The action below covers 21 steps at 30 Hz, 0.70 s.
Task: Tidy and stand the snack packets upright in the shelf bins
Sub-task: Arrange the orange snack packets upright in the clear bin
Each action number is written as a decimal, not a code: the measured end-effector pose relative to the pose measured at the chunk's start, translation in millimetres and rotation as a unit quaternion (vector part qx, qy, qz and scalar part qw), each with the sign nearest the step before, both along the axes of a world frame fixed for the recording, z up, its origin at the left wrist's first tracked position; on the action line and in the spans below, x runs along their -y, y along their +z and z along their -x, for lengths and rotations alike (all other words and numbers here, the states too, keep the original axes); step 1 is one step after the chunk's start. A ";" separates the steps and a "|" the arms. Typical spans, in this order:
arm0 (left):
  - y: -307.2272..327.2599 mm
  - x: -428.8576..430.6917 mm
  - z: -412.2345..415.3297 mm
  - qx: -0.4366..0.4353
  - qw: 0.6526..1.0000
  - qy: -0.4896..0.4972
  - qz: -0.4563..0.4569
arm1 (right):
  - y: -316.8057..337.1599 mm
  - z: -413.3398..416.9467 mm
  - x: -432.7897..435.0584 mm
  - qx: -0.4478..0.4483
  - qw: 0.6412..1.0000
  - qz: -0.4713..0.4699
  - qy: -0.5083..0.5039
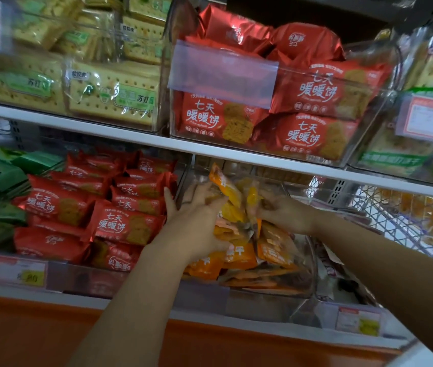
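Left grip [197, 221] and right grip [287, 215] were both curled round bunched orange packets [226, 186] in the clear bin [313, 260], lower centre (glossy film); a slack squeeze risked packets sliding flat.

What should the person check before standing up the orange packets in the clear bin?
1. Left hand holds the orange and yellow plastic snack packets: ok.
2. Right hand grips the same bunch from the other side: ok.
3. Packets upright in the clear plastic bin: not ok, the front ones lie flat.
4. Free room at the bin's back: cannot tell.
5. Red foil packets next door kept out of this bin: ok.
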State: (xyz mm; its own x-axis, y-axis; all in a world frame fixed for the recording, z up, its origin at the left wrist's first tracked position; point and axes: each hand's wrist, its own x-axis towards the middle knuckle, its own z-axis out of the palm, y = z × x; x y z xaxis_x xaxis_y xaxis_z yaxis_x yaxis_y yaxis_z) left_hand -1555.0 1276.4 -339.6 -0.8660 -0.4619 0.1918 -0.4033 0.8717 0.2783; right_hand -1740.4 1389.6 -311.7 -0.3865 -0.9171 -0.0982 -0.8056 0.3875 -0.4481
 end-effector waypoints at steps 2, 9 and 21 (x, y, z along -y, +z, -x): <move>-1.7 -6.4 5.0 0.004 0.999 -0.020 0.033 | 4.8 -5.8 -10.4 0.008 1.000 0.020 0.004; 14.5 -8.3 29.1 0.027 0.993 -0.068 0.098 | 8.5 -13.3 -53.7 -0.133 0.981 -0.039 0.139; 15.4 -5.9 43.9 0.241 0.959 -0.073 0.131 | 6.5 -17.7 -28.9 -0.301 0.922 -0.106 0.218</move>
State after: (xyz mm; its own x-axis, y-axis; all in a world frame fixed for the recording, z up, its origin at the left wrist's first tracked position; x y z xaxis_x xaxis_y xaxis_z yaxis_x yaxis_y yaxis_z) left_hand -1599.0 1282.3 -324.1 -0.9352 -0.3189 -0.1538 -0.2978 0.9435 -0.1455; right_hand -1722.8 1418.5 -305.2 -0.0287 -0.9832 -0.1805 -0.9838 -0.0043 0.1794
